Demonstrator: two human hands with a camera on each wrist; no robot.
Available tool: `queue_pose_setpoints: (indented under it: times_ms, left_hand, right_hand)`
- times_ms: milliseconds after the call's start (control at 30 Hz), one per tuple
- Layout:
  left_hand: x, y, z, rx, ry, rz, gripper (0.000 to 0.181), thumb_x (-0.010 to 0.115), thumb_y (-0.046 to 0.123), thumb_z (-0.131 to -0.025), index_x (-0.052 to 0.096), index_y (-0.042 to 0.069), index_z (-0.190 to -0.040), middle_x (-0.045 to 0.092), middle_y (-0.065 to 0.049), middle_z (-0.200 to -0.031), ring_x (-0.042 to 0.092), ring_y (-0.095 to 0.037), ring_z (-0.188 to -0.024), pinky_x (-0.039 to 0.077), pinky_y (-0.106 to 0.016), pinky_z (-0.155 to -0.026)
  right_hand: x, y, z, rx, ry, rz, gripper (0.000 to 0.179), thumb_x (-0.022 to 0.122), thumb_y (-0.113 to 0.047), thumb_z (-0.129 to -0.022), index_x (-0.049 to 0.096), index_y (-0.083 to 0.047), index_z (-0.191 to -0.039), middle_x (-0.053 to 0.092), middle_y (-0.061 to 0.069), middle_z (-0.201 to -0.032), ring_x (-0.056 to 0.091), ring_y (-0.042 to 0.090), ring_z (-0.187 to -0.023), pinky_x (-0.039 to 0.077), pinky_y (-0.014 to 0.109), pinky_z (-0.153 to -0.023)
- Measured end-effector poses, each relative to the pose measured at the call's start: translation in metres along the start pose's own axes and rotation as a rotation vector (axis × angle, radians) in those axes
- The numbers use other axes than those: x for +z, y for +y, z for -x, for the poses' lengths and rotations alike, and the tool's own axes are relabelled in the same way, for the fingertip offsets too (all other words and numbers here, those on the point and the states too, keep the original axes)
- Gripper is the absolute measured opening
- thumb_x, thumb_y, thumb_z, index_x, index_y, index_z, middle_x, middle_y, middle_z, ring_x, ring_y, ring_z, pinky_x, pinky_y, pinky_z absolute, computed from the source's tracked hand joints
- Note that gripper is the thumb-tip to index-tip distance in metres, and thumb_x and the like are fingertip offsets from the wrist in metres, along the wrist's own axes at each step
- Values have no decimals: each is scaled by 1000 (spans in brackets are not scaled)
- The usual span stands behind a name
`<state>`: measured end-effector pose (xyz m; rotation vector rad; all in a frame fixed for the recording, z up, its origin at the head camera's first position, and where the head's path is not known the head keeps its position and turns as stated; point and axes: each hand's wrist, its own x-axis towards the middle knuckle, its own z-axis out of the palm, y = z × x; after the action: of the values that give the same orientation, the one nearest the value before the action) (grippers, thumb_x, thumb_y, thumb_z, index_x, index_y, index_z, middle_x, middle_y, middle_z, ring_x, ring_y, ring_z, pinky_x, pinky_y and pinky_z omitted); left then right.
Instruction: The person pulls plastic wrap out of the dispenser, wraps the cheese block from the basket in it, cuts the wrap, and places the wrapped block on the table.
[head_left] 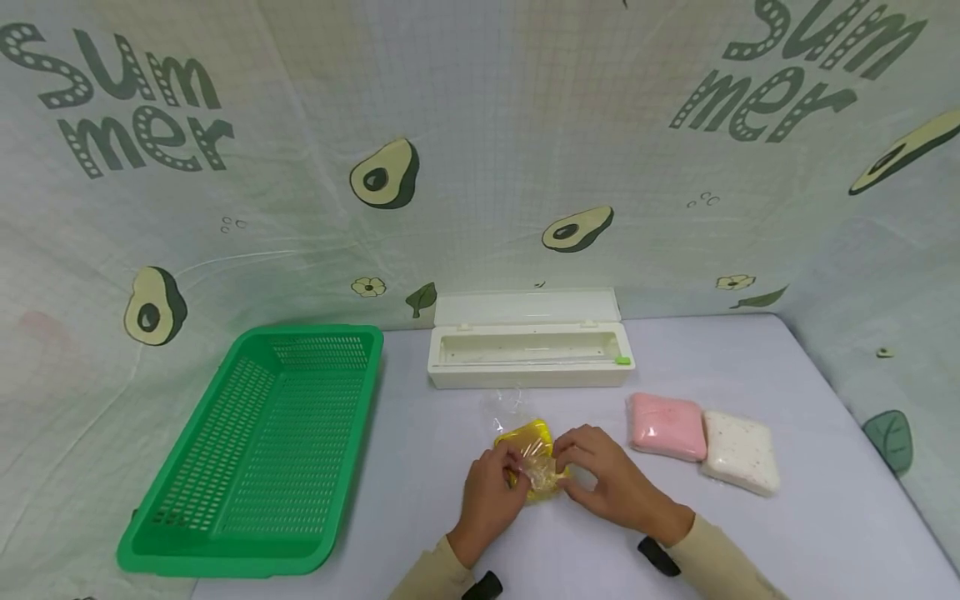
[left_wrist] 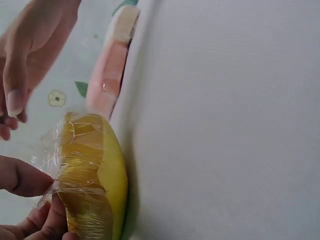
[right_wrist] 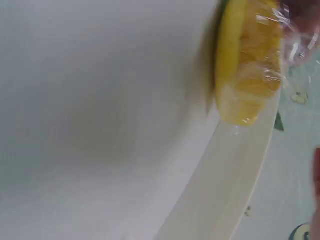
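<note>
On the table, a rounded yellow block (head_left: 534, 433) with a darker yellow-brown face is covered in clear cling film (head_left: 540, 472). My left hand (head_left: 489, 498) pinches a gathered bit of the film between thumb and finger, plainly seen in the left wrist view, where the yellow block (left_wrist: 114, 175) has creased film across it. Just to the right, my right hand (head_left: 611, 479) hovers beside the block. Its fingers are loosely bent and apart from the film in the left wrist view. The right wrist view shows the block's film-covered end (right_wrist: 245, 107), somewhat blurred.
Behind the hands stands a white cling film dispenser (head_left: 531, 378) with its lid raised and a green slider (head_left: 622, 361). A green perforated basket (head_left: 352, 475) lies on the left. Film-wrapped pink (head_left: 667, 427) and speckled white (head_left: 741, 452) blocks lie at the right.
</note>
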<state>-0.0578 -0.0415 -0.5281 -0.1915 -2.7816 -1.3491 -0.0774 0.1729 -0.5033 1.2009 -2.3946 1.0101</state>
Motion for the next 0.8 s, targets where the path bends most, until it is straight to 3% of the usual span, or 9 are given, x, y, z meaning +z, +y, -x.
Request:
queue_pose_setpoints:
  times_ms: [100, 167, 267, 333, 433, 533, 633, 800]
  left_hand:
    - [-1, 2, -1, -10, -7, -13, 18, 75, 2, -82, 65, 13, -92, 62, 9, -77, 44, -3, -70, 35, -24, -69]
    - [-1, 4, 0, 1, -7, -9, 19, 76, 2, -83, 65, 12, -95, 62, 9, -79, 45, -3, -72, 37, -23, -69]
    - [-2, 6, 5, 67, -6, -45, 28, 80, 4, -86, 63, 10, -107, 62, 6, -90, 50, -6, -80, 43, -24, -72]
    - [-3, 7, 9, 149, 3, -131, 37, 86, 7, -84, 63, 9, -113, 60, 2, -103, 56, -10, -90, 49, -27, -77]
    - [-6, 6, 15, 303, 12, -379, 48, 95, 19, -78, 67, 13, -117, 58, 0, -116, 58, -15, -101, 52, -31, -84]
    - [-8, 3, 16, 410, 0, -641, 47, 98, 32, -75, 74, 20, -114, 63, 4, -117, 58, -16, -103, 52, -33, -87]
    - [-13, 2, 16, 453, -53, -799, 45, 96, 40, -76, 77, 25, -114, 67, 10, -113, 59, -14, -105, 51, -34, -92]
    - [-23, 3, 16, 478, -149, -829, 38, 94, 40, -80, 79, 28, -113, 70, 11, -112, 60, -13, -104, 50, -34, -92]
  right_hand:
    - [4, 3, 3, -205, -25, 195, 41, 95, -11, -70, 75, -20, -104, 72, -3, -117, 64, 17, -108, 50, 33, -96]
    - [7, 5, 5, -234, -70, 285, 48, 97, -18, -70, 77, -19, -113, 73, -5, -122, 64, 18, -111, 51, 35, -97]
    - [10, 8, 8, -187, -117, 354, 61, 99, -25, -68, 77, -17, -124, 74, -4, -126, 63, 21, -115, 51, 39, -97]
    - [12, 9, 10, -151, -133, 367, 64, 100, -25, -66, 76, -17, -126, 74, -5, -126, 63, 21, -115, 52, 40, -97]
    - [13, 10, 11, -126, -132, 381, 66, 101, -19, -64, 77, -18, -126, 75, -6, -123, 63, 21, -115, 53, 40, -96]
    - [16, 9, 10, -103, -133, 381, 61, 99, -11, -67, 78, -18, -124, 76, -8, -120, 64, 20, -113, 53, 39, -95]
    - [18, 7, 10, -78, -142, 358, 55, 96, -7, -70, 79, -17, -121, 77, -7, -115, 64, 19, -110, 54, 39, -95]
    - [19, 1, 12, -84, -185, 362, 50, 95, -12, -74, 78, -19, -120, 75, -6, -116, 64, 20, -112, 53, 40, -96]
